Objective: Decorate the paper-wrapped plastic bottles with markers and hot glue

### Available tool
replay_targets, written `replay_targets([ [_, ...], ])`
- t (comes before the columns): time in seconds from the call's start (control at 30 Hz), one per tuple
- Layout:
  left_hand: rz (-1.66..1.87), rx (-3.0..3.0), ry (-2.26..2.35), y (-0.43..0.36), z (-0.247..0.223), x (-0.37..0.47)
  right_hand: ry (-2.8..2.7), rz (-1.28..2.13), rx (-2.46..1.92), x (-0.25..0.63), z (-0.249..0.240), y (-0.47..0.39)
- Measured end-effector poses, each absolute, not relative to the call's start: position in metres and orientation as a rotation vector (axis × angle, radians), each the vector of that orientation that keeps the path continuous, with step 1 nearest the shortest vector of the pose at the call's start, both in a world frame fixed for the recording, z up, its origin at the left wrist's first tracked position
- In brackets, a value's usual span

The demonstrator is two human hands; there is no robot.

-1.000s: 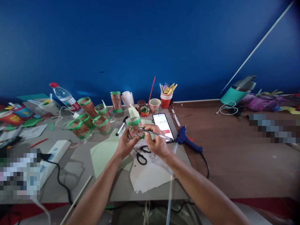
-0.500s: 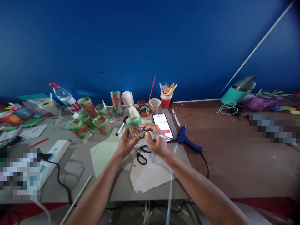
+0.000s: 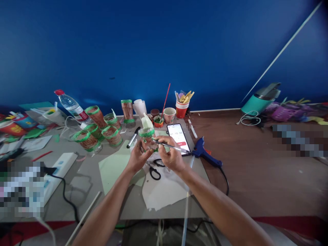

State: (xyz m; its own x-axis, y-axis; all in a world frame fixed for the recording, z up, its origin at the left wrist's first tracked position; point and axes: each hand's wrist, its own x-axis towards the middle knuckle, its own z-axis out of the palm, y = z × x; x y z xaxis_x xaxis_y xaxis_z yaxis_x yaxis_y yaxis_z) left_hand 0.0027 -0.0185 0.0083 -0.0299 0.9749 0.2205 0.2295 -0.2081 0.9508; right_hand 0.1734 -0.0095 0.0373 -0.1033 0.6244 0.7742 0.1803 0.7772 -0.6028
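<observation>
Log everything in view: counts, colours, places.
Painted cup: 1, brown and green, centre
Pen: 1, silvery, by cup
Other painted containers: 6, same colours, left and back
Phone: 1, white screen, behind pen
Glue gun: 1, blue, right
Scissors: 1, black handles, below cup
Paper: uncounted, green and white, centre
Markers: 2, mostly white, flanking phone
Bottle: 1, clear, red cap, back left
Cup stack: 1, red and white, back
Power strip: 1, white, left
Wall: 1, blue, back
Clutter: uncounted, mixed, back and edges
Left hand: 1, bare, on cup
Right hand: 1, bare, holding pen
</observation>
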Motion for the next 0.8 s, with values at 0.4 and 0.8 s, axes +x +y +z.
replay_targets([
  [0.4,1.296,1.498,1.281,-0.0183,0.0091,0.0034,-1.628,0.407,-0.713,0.1729,0.0376,-0.01],
  [0.8,1.32,1.503,1.237,-0.0177,0.007,0.0027,-1.642,0.383,-0.717,0.1727,0.0388,-0.0102],
])
